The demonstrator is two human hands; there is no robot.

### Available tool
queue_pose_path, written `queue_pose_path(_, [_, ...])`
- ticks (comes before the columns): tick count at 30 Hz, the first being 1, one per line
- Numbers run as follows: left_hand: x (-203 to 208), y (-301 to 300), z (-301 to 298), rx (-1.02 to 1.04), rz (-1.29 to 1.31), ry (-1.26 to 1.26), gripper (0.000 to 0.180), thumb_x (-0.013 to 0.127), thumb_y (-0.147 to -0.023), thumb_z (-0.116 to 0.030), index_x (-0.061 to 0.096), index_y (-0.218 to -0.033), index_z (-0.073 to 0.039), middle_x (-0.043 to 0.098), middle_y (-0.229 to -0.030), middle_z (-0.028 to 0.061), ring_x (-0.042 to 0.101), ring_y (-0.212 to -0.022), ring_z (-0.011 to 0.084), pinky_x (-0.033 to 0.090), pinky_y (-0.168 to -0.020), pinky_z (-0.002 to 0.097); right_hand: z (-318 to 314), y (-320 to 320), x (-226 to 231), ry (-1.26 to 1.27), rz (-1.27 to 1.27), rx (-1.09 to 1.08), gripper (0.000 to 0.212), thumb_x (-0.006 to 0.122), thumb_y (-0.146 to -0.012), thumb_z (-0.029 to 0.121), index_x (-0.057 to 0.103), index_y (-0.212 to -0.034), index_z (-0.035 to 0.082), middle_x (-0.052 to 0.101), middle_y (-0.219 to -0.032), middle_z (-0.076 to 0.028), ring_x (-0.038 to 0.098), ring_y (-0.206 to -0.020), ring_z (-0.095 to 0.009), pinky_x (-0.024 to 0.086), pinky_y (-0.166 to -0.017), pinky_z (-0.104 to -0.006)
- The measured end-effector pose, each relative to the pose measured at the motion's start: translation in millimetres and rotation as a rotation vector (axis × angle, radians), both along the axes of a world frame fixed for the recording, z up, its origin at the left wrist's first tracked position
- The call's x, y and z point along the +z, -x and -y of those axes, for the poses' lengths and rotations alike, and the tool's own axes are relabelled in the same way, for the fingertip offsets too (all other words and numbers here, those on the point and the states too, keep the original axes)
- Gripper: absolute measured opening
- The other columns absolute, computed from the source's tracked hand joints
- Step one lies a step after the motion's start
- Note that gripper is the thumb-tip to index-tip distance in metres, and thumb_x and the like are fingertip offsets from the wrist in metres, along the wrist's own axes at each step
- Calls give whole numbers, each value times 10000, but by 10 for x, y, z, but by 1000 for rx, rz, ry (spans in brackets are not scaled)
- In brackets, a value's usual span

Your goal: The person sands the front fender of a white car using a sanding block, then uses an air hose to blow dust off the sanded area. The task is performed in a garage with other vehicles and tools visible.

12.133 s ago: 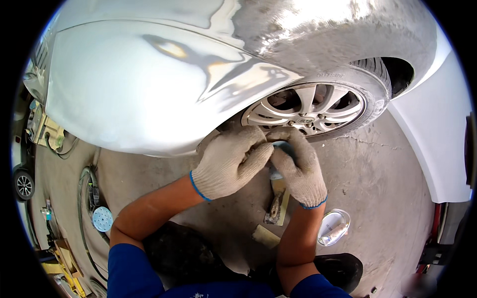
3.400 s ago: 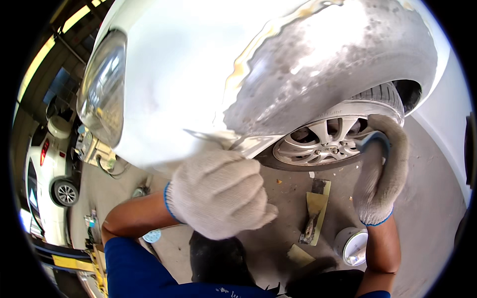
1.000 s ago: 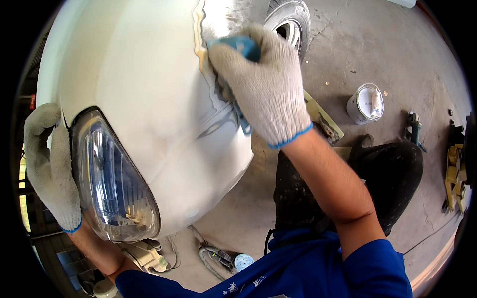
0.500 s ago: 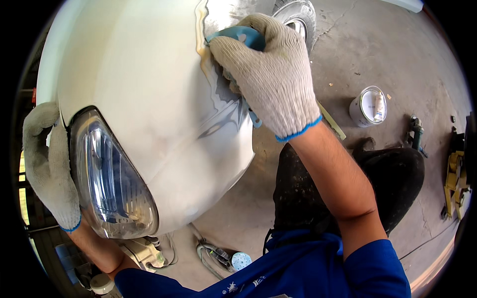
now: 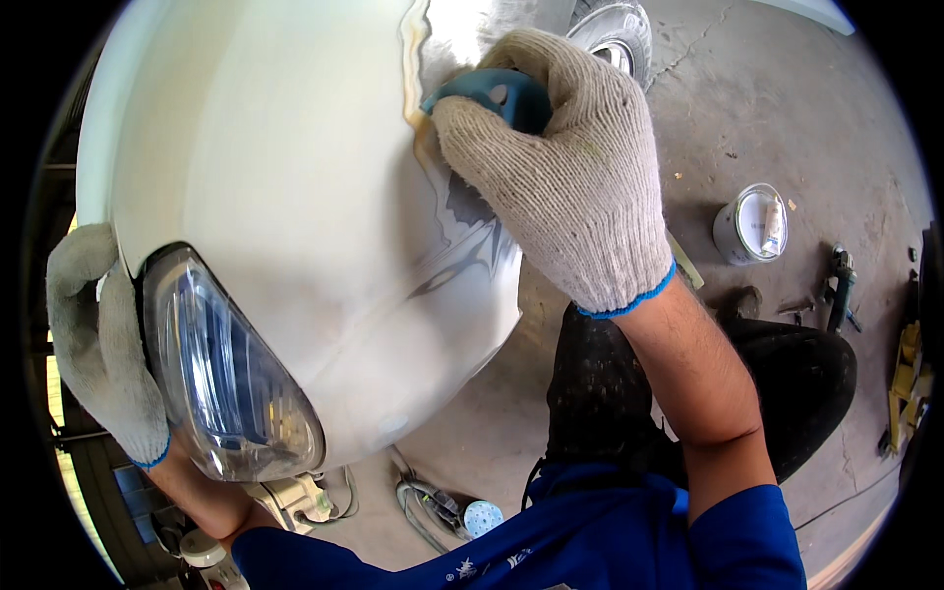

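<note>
The right hand (image 5: 575, 177) clamps a curved blue sheet (image 5: 531, 103) at the edge of the car's (image 5: 265, 177) bare patch (image 5: 472, 34); the left hand (image 5: 103, 349) — thumb and fingers apart — rests beside the headlight (image 5: 231, 364).

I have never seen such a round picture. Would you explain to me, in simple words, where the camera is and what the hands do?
There is no machine here: a person wears a wide fisheye camera on the head. It looks down, so straight edges bend. The gloved right hand holds a curved blue-green piece at the grey patch on a white car body. The gloved left hand is beside the headlight, with nothing visibly held. On the floor are a can with a tube on top and, near it, a power tool.
</note>
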State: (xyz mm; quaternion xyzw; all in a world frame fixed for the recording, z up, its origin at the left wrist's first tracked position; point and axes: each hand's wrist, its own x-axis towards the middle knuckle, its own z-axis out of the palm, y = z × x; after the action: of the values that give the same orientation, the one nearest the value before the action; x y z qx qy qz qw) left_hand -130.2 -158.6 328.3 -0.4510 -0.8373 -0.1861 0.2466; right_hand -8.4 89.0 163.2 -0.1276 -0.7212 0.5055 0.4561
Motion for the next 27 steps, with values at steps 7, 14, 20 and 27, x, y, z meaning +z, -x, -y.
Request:
queue_pose_path(7, [38,4,76,36,20,9,245,659,-897,-90,638,-1120,9,649,-1072,112,665,-925,164,559,-796,306,-52,-38,70,146,34,93,148,742,-859,165,667,-831,42,648,-685,-22,630,-610,-89,513,-558,-258])
queue_pose_path(14, [45,-43,-26,-11,-68,34,156,645,-889,-63,659,-1034,-8,649,-1025,85,632,-928,155,518,-843,304,-45,-89,49,78,54,138,162,736,-864,176,678,-891,27,657,-713,-47,650,-632,-98,532,-565,-254])
queue_pose_path(20, [32,-54,-88,-12,-7,-16,117,587,-909,-8,649,-1009,-10,639,-1001,61,604,-914,126,487,-840,282,86,-142,-166,47,24,177,151,714,-865,175,658,-815,44,589,-641,-11,580,-602,-67,473,-524,-255])
queue_pose_path(27, [16,-56,-169,-25,20,-49,106,596,-914,-1,655,-1002,-12,627,-1005,24,552,-887,93,446,-824,258,109,-173,-218,34,70,198,180,721,-854,200,686,-892,28,654,-710,-57,624,-602,-99,498,-530,-239])
